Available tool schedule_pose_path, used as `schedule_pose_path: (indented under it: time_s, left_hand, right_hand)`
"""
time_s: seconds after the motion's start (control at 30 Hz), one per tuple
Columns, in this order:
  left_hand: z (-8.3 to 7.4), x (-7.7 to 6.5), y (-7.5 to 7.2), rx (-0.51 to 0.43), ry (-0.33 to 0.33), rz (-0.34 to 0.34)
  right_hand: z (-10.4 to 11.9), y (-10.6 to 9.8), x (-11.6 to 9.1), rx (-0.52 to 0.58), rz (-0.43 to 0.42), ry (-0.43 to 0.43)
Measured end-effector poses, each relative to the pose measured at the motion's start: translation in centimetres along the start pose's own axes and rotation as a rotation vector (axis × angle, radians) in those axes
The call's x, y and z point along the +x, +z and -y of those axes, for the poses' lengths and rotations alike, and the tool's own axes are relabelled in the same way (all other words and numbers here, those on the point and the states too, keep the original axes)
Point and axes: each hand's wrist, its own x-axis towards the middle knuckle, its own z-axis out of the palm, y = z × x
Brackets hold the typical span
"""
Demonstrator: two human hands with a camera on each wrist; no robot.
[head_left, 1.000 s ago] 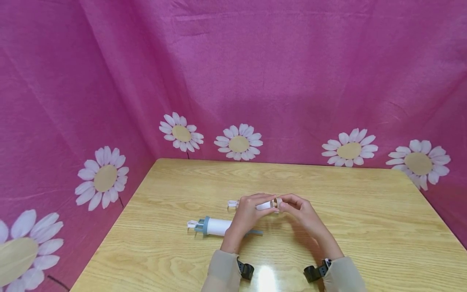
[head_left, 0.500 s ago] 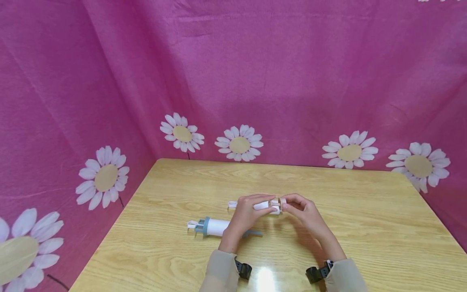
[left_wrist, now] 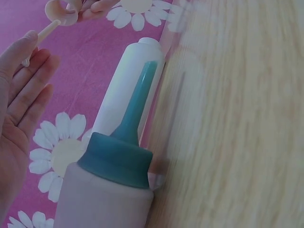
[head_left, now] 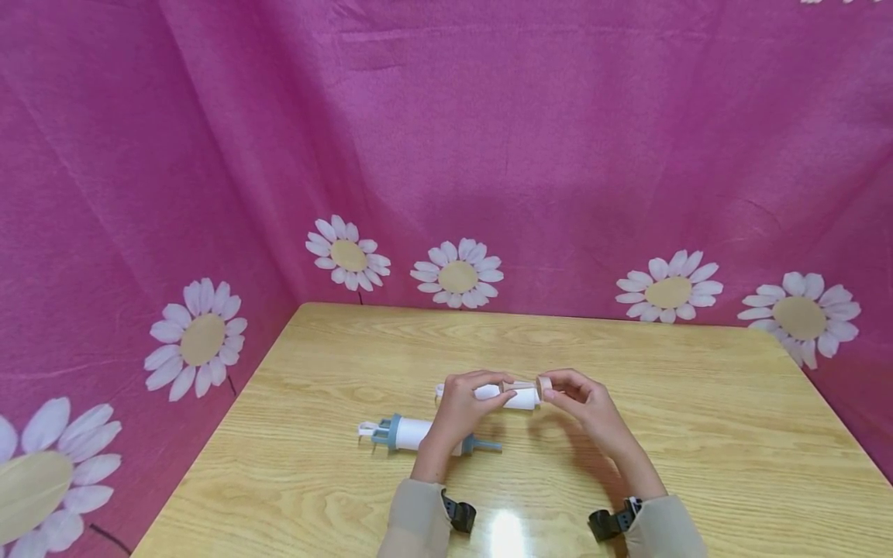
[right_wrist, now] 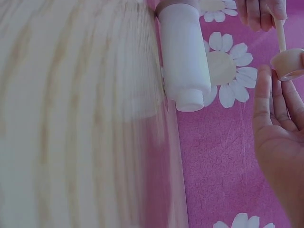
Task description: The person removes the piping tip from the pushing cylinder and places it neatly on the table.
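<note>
My left hand (head_left: 463,407) pinches one end of a slim beige nozzle (left_wrist: 46,32) between thumb and fingers. At the nozzle's other end, my right hand (head_left: 586,411) holds a beige ring-shaped cap (head_left: 543,388) by its edge. The nozzle reaches the cap; whether the two are joined I cannot tell. Below and just behind the hands, a white bottle (head_left: 519,398) lies on its side, its bare neck (right_wrist: 190,99) pointing right. My left hand partly hides this bottle in the head view.
Nearer the person, a second white bottle (head_left: 413,434) lies on the wooden table (head_left: 698,418), fitted with a teal collar (left_wrist: 116,159) and teal nozzle (head_left: 488,446). Its left end carries a teal fitting with a white loop (head_left: 367,428). A pink flowered cloth (head_left: 544,155) hangs behind.
The left hand has shifted slightly left and the right hand slightly right with the cap. More of the nozzle shows between them, and more of the white bottle is uncovered.
</note>
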Motion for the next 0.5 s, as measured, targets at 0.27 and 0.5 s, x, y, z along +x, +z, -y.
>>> schedule_pose_path:
  time_s: [0.27, 0.5]
  left_hand:
    - [0.1, 0.1, 0.5, 0.007, 0.002, -0.016]
    - [-0.1, 0.2, 0.9, -0.019, -0.041, 0.003]
  right_hand:
    - [-0.2, -0.8, -0.3, -0.023, -0.021, 0.013]
    - [-0.3, -2.0, -0.9, -0.045, -0.046, 0.026]
